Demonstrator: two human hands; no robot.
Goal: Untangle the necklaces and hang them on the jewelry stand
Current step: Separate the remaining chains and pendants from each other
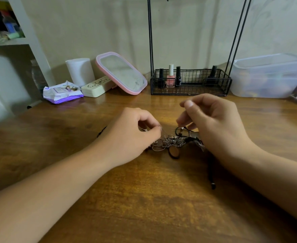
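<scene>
Tangled necklaces [172, 143] heaped on table [144, 199] between hands. Thin chain pinched by left hand [133, 135]; strand pinched by right hand [212, 120]. Strands best eased apart slowly, knots not tightened. Stand [190, 81] just beyond hands.

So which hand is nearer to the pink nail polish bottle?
The right hand: it is just in front of the pink nail polish bottle, slightly to its right. The left hand is lower and further left.

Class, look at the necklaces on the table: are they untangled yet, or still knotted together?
Still tangled. The necklaces lie in one knotted clump of chains and cords on the table, with the left hand and right hand picking at strands.
</scene>
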